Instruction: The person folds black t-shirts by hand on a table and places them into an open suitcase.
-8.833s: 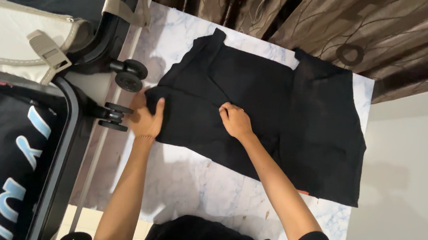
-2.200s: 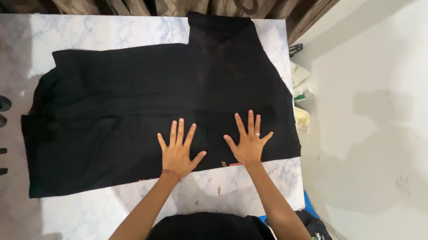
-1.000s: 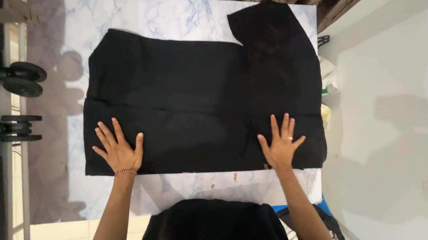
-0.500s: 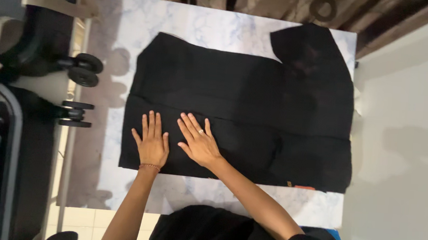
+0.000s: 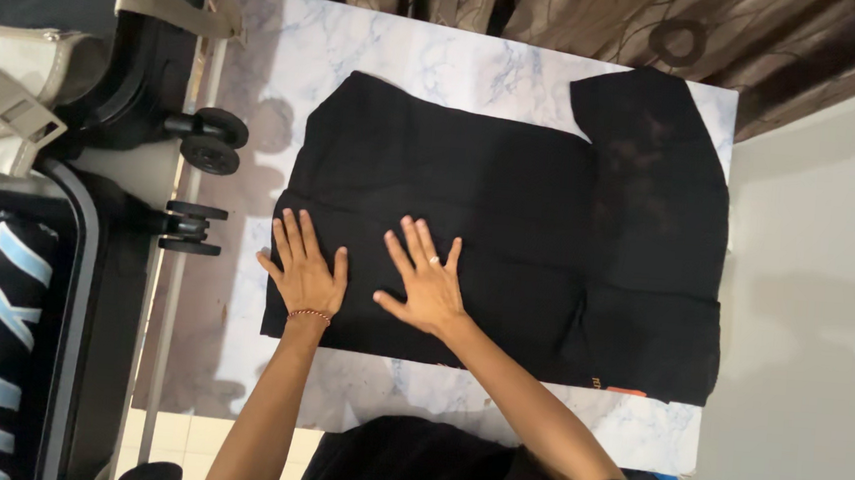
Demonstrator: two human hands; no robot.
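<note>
Hands first: your left hand and right hand both lie flat with fingers spread, gripping nothing, pressed side by side on the left end of a black T-shirt spread across a marble-patterned table. Judging by how it lies, the shirt's long sides are already folded into a band, with one sleeve still sticking out at 1 o'clock; the crosswise folds look not yet made. At 9 o'clock, just beside the table's edge, stand suitcase wheels, with an open suitcase holding dark clothing at 8 o'clock. Brown patterned curtains hang at 12 o'clock. Nothing lies on the shirt besides your hands.
</note>
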